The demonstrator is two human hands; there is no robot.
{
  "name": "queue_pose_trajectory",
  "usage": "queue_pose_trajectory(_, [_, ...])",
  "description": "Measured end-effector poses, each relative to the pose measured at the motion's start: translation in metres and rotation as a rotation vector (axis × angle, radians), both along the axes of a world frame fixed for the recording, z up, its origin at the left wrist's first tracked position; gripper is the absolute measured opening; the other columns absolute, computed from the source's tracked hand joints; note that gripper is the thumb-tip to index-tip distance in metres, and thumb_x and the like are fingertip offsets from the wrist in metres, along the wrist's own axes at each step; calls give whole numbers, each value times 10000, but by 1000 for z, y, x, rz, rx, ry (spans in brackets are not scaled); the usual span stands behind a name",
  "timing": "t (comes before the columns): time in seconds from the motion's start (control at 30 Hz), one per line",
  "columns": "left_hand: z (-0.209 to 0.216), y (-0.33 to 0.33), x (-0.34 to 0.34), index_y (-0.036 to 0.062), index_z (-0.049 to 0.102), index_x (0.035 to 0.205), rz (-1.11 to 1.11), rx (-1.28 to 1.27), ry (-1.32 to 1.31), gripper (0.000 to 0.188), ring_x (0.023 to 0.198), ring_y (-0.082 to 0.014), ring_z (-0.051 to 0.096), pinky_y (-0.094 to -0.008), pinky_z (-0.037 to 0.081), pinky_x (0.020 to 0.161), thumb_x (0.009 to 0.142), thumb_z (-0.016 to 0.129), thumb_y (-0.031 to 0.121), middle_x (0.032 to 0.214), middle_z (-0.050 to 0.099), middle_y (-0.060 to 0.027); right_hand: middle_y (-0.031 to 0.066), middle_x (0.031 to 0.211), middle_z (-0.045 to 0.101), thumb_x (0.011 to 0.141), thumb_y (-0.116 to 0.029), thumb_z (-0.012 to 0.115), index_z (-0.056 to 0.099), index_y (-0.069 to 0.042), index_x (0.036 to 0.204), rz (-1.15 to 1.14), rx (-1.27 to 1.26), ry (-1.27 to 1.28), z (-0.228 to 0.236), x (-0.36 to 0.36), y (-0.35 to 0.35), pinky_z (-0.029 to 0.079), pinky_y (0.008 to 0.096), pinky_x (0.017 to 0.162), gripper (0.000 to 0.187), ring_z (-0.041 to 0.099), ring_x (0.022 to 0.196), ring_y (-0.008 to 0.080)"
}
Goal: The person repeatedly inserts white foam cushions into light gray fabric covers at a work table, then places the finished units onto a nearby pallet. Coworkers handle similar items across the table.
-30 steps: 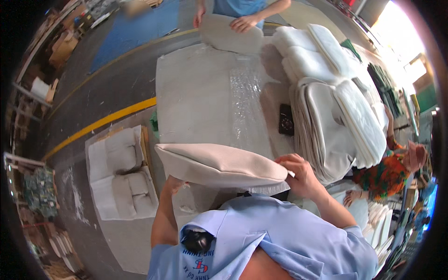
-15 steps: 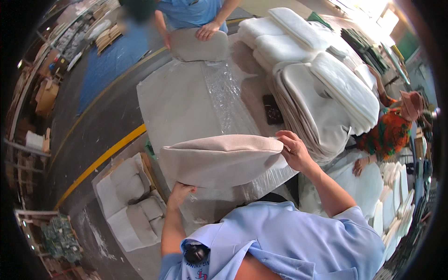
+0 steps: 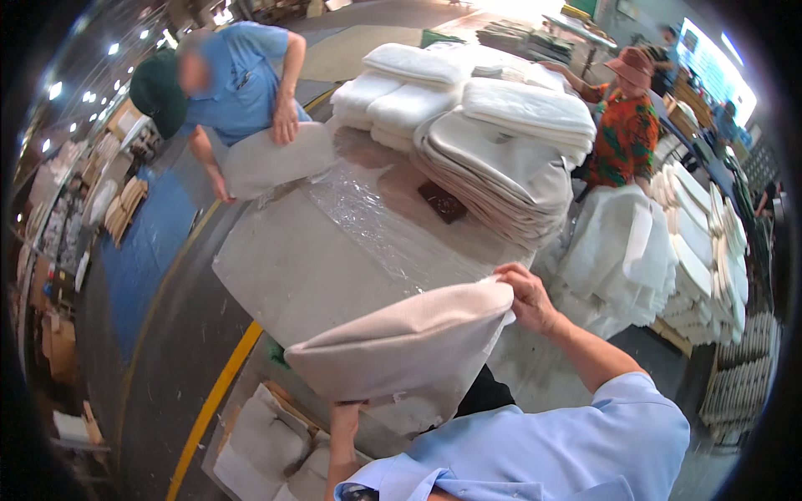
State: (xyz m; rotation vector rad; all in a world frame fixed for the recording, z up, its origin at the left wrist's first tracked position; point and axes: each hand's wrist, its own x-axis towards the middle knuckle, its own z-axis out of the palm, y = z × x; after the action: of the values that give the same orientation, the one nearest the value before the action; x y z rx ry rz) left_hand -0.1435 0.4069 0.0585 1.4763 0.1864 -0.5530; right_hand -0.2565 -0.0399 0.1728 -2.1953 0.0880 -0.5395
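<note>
I hold a beige fabric-covered cushion on edge above the near part of the table, tilted with its right end higher. My right hand grips its upper right corner, fingers wrapped around the fabric edge. Under its lower left side is my left hand, closed on the bottom edge, with some fingers hidden by the cushion. Across the table, a person in a blue shirt has both hands on another beige cushion.
A plastic-covered table lies ahead. Stacked beige covers and white padding stand at its far right, beside a dark flat item. Lower left, a box holds beige cushions. A person in a patterned shirt stands right.
The view has swung up and toward the right. My cushion has tilted, its right end rising, with both hands still on it. The person opposite still holds the other cushion.
</note>
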Motion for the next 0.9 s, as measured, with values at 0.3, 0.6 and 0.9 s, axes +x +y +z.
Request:
queue_pose_trajectory(0.3, [45,59,3,14,718,1091,61,77,-162,156,833,-247,704,-380,569,708,938,718,45,931,730,-98,171,1240,657,940,-77,676,704,-38,1087,-127,113,-41,-1,-75,88,539,421,957,154,650,1138,355])
queue_pose_trajectory(0.6, [52,17,41,13,713,1099,-52,178,-202,160,834,-242,700,-375,568,708,941,714,40,934,728,-91,179,1270,645,881,-38,716,702,-61,1090,-166,70,-67,-47,-93,91,510,484,1006,211,608,1174,389])
queue_pose_trajectory(0.9, [52,15,83,11,708,1107,-191,242,-247,164,835,-237,696,-371,568,707,945,710,34,937,727,-84,163,1281,630,892,-78,685,698,-77,1117,-166,-3,-48,-28,-101,112,472,508,1045,225,582,1221,391])
